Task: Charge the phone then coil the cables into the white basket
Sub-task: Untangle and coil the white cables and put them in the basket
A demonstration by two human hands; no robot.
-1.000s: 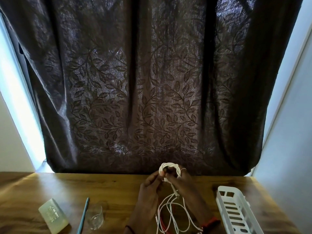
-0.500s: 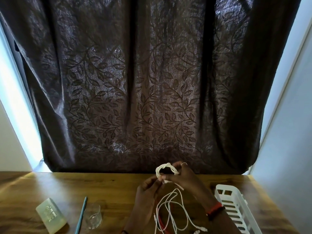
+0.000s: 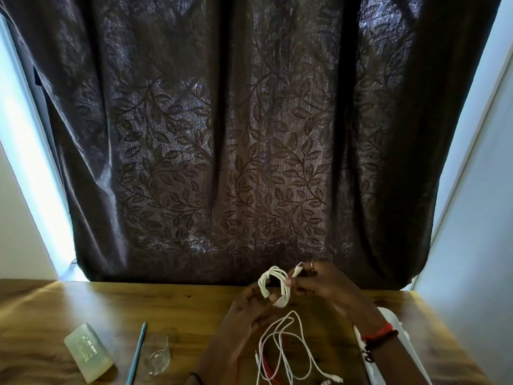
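Note:
A white cable wound into a small coil hangs between my two hands above the wooden table. My left hand pinches the coil's lower left side. My right hand grips its right side and holds the cable's plug end up between thumb and fingers. Below the hands, loose white cables lie tangled on the table with a red cable under them. The white basket sits at the right, mostly hidden behind my right forearm. No phone is visible.
A translucent greenish block lies at the left of the table, with a teal pen and a small clear glass beside it. A dark leaf-patterned curtain hangs directly behind the table's far edge.
The trailing length of white cable has been wound into the coil. My right hand now holds the plug end up beside the coil. The view has tilted slightly.

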